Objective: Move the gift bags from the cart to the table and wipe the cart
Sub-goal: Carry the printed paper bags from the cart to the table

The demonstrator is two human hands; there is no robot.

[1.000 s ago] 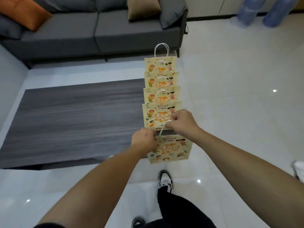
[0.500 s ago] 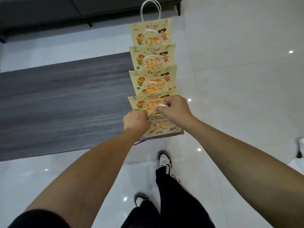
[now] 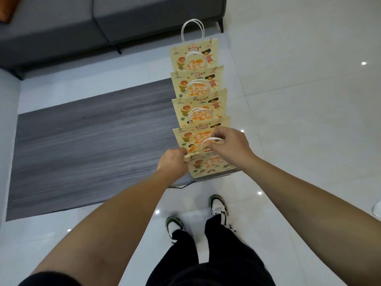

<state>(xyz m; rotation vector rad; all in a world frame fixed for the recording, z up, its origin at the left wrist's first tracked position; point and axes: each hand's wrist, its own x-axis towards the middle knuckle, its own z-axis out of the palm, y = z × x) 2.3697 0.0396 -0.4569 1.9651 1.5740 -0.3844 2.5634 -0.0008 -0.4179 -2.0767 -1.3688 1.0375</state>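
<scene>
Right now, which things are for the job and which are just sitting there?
For the job:
gift bags in a row
table
left hand, gripping the nearest bag's edge
right hand, pinching its white handle

Just there:
grey sofa
shoes

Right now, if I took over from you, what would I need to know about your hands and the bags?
Left hand: pinches the top left edge of the nearest bag.
Right hand: pinches that bag's white handle.
Bags: five in a row along the right edge of the table, overlapping; the nearest sits at the near corner.
Cart: not in view.
Done: five bags are at the table.
Left: let go of the nearest bag, check the cart for more bags, then wipe it.
</scene>
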